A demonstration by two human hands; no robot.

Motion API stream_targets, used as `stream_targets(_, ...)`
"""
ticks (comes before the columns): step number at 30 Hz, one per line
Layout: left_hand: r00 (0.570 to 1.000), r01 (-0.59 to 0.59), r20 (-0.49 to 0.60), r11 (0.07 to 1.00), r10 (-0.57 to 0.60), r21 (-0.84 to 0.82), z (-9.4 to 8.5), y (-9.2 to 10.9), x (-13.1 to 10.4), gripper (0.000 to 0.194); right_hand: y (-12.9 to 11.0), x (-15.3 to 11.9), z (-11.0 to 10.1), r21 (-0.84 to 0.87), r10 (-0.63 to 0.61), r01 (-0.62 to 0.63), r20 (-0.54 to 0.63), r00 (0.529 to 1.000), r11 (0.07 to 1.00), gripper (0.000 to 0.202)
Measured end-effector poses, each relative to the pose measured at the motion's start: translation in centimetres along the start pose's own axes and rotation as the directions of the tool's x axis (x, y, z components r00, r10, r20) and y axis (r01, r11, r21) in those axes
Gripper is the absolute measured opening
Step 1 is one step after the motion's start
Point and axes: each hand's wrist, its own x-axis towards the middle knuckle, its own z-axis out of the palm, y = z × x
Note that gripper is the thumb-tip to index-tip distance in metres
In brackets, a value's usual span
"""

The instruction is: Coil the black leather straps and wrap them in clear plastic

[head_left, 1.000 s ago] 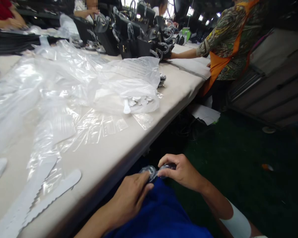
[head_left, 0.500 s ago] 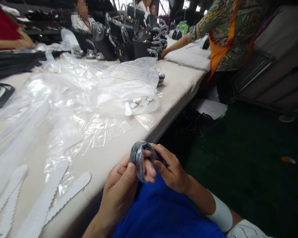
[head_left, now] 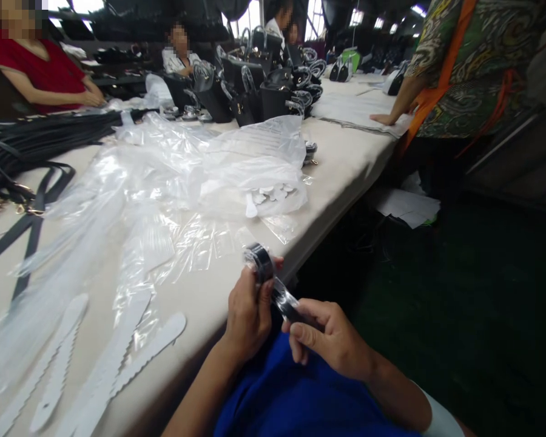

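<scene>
A coiled black strap [head_left: 262, 262] wrapped in clear plastic is held over my lap, just off the table's front edge. My left hand [head_left: 250, 312] is closed around the coil, with its thumb on the near side. From the coil a length of strap stretches down to the right. My right hand [head_left: 332, 334] pinches that end between thumb and fingers, and part of the strap is hidden behind them. Left of my hands, white saw-edged strips [head_left: 150, 352] lie on the pale table [head_left: 200, 309]. Clear plastic sleeves [head_left: 204, 243] are fanned out beyond them.
A plastic bag [head_left: 255, 158] with white pieces lies mid-table. Black handbags [head_left: 236, 85] crowd behind it. Long black straps with gold clasps [head_left: 40, 182] lie at the left. A co-worker in an orange apron [head_left: 446, 73] leans on white sheets [head_left: 350, 112]; others sit behind.
My right hand has moved right and down, drawing an end of the strap out from the coil. My left hand now grips the coil alone. The camera view has swung left.
</scene>
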Motion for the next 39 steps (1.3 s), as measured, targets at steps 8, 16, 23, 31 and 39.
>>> stream_targets(8,0.914,-0.222,0.386,0.948,0.122,0.226,0.3,-1.7,-4.2,0.019,-2.9,-0.5,-2.9,-0.409,-0.180,0.090,-0.189,0.965,0.908,0.018)
stream_targets(16,0.821,0.311,0.554,0.922,-0.138,-0.231,0.3,2.7,-5.0,0.026,-2.7,2.3,-5.8,-0.354,-0.151,0.178,0.103,0.983,0.918,0.025)
stream_targets(23,0.784,0.523,0.568,0.761,-0.252,-0.384,0.2,3.9,-4.3,0.026,-2.6,3.7,-6.0,-0.312,-0.240,0.283,0.167,0.956,0.907,0.041)
stream_targets(31,0.739,0.600,0.605,0.699,-0.298,-0.390,0.1,3.9,-3.8,0.026,-3.5,3.8,-7.6,-0.338,-0.264,0.346,0.267,0.927,0.875,0.037)
stream_targets(39,0.784,0.611,0.602,0.362,-0.153,-0.704,0.4,4.5,-3.0,0.030,-0.8,4.4,-4.4,-0.070,-0.248,0.250,0.042,0.968,0.966,0.040)
